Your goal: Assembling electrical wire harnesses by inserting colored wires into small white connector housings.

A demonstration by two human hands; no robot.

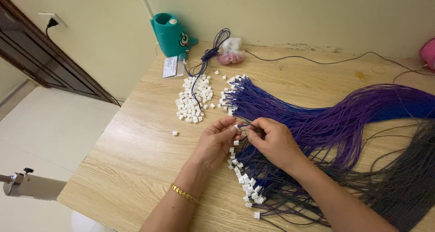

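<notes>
I count two hands: left hand, right hand. One teal container at bench far edge, one pink bag, one clear packet. Loose white connectors: dozens, can't count. Wires: too many.

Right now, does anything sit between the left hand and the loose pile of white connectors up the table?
Nothing visible blocks it. Bare wooden table lies between the left hand and the pile of white connectors. A thin dark wire trails across the pile itself; the blue wire bundle lies to the pile's right.
</notes>
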